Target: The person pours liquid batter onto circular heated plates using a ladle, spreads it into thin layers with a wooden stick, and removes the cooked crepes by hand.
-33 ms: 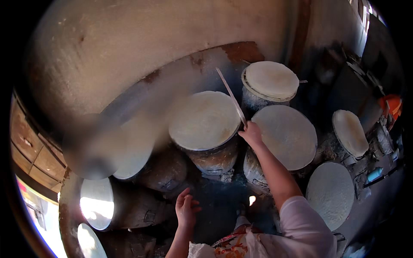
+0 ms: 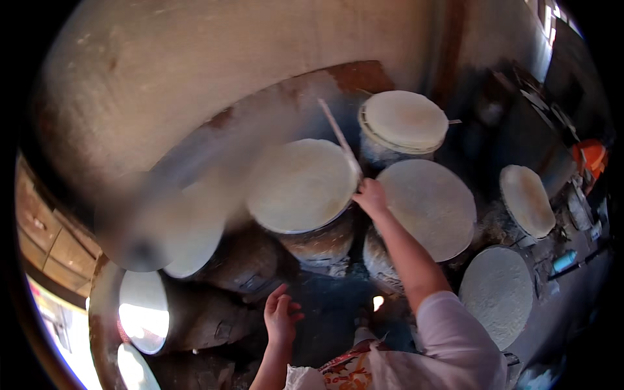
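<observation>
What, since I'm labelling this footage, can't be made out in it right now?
- Stick, head view: its near end, hidden by the right hand.
- Pale disc at left, head view: its left side, lost in a grey blur.
- Lowest disc at left, head view: its bottom, cut off by the lower edge.
- Orange thing at right, head view: too small to identify.

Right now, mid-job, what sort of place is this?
Probably a small flatbread or pancake workshop: a thin, pale, round sheet lies atop a grimy, barrel-shaped stand, likely a stove; a thick, pale, round stack sits farther back; and the right hand holds a long, thin, wooden-looking stick.
</observation>
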A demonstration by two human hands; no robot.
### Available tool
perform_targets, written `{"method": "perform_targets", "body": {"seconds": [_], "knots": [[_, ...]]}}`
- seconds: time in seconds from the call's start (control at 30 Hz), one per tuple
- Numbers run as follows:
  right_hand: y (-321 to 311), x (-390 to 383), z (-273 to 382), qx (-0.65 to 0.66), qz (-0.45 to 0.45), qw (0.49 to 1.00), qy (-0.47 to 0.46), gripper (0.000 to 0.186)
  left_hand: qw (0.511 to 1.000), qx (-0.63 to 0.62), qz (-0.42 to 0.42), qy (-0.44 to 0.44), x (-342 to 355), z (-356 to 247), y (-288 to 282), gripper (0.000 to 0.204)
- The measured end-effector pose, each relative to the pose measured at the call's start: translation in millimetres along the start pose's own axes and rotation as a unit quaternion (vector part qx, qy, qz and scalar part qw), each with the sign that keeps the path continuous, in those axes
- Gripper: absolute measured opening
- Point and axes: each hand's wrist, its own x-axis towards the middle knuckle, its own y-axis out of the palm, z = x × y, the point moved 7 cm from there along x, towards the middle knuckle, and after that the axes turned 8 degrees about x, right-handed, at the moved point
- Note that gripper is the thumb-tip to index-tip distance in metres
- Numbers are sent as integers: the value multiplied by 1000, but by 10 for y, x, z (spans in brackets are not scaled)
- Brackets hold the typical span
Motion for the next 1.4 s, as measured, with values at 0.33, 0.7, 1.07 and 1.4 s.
{"method": "perform_targets", "body": {"seconds": [0.33,0.7,1.07,1.4], "knots": [[1021,775,380,-35,154,983,95,22,947,257,43,189,1330,-664,-393,30],[547,835,1005,-53,54,996,-55,16,725,516,-60,452,3488,-2489,1129,23],[71,400,1774,113,101,970,-191,15,909,226,281,211,4200,-2529,1509,29],[-119,106,1962,129,48,979,-151,10,837,333,6,434,3326,-3092,-47,25]]}}
